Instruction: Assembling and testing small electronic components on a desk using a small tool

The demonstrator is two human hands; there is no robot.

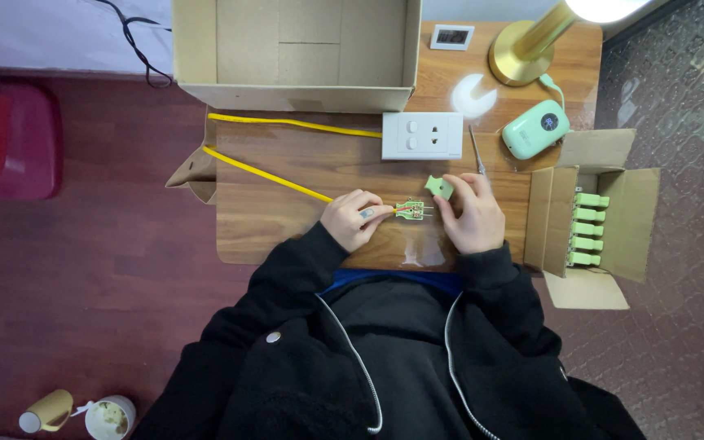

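My left hand (353, 218) pinches the end of a yellow cable (266, 172) near the front of the small wooden table (270, 220). The cable's bared wires run into a small green connector body (412, 210) lying between my hands. My right hand (472, 214) holds a small green cap piece (439, 187) at its fingertips, just above and right of the connector. The cable loops back to the table's left edge and along the far side.
A white wall socket plate (422, 135) and a thin screwdriver (477, 153) lie behind my hands. A large open cardboard box (295, 53) stands at the back. A small carton (592, 220) with several green connectors sits right. A brass lamp base (519, 55) and mint-green device (535, 129) stand back right.
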